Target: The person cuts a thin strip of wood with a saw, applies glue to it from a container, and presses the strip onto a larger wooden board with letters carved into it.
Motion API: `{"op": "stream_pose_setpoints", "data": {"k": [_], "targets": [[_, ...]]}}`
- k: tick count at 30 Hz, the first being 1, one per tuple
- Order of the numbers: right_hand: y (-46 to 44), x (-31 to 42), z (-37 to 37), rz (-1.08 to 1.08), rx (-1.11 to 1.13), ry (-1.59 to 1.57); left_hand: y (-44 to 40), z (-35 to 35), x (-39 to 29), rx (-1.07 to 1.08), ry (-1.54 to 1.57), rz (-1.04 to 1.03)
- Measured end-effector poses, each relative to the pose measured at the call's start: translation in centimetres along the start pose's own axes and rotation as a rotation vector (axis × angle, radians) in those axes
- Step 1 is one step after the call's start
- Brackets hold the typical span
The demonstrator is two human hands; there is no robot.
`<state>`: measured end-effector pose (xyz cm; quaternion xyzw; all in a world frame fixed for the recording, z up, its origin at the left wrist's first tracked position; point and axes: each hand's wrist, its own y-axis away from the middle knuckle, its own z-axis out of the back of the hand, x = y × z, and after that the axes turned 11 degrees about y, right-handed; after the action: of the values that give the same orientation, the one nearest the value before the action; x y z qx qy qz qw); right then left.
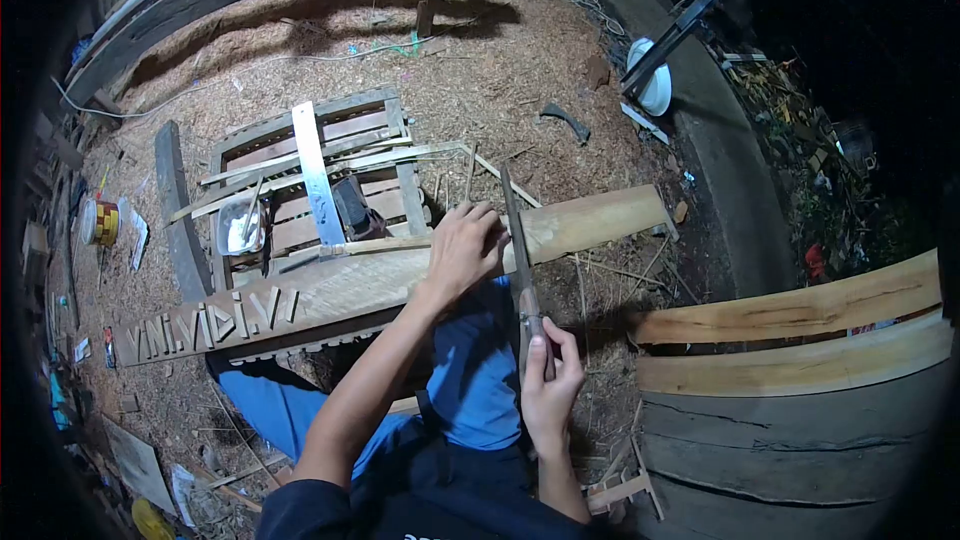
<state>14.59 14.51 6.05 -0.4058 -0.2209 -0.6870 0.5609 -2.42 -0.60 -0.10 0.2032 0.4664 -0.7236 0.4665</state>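
Observation:
A long wooden board (350, 285) lies across my knees, with letters (210, 323) of thin wood strips reading roughly "VINI.VIDI.VI" on its left part. My left hand (466, 245) rests on the board right of the letters, its fingers curled together. Whatever they pinch is hidden, though a thin stick (470, 175) shows just beyond them. In my right hand (551, 385) is the handle of a long narrow-bladed knife (517, 235), pointing away from me. Its blade crosses over the board beside my left fingertips.
Ahead stands a low slatted wooden frame (405, 180) bearing strips, a metal plate (317, 175) and a plastic tub (241, 224). A curved dark blade (567, 123) lies on the shavings. Planks (790, 370) are at right, a can (100, 222) at left.

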Motion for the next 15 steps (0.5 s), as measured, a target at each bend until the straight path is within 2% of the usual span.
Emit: {"op": "stream_pose_setpoints", "data": {"k": [6, 7, 8, 10, 15], "targets": [[-2.1, 1.2, -0.8, -0.063, 0.068, -0.059, 0.4, 0.2, -0.2, 0.028, -0.009, 0.02], [-1.3, 0.9, -0.8, 0.046, -0.018, -0.061, 0.0, 0.2, -0.2, 0.012, -0.006, 0.018], [-0.5, 0.9, 0.0, -0.055, 0.031, -0.038, 0.0, 0.0, -0.2, 0.01, -0.003, 0.018], [-0.5, 1.7, -0.3, -0.117, 0.05, 0.006, 0.0, 0.1, -0.2, 0.005, -0.025, 0.009], [-0.8, 0.8, 0.6, -0.136, 0.063, -0.07, 0.0, 0.1, -0.3, 0.004, -0.009, 0.014]]}}
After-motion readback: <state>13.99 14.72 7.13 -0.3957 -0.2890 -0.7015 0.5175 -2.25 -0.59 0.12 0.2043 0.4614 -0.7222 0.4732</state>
